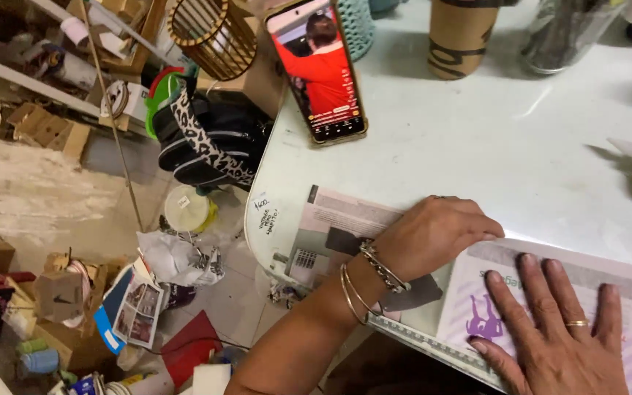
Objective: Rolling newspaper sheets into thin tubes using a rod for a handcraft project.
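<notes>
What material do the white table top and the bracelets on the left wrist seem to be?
The white table top looks like painted or laminated board: smooth, faintly glossy. The thin bangles and chain bracelets look like polished metal; they glint gold and silver.

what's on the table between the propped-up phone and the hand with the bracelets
In the head view, only bare white table lies between the phone and the left hand, until the printed sheet that the hand presses on.

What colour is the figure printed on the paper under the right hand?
Purple figure, on the paper; head view shows it best.
</notes>
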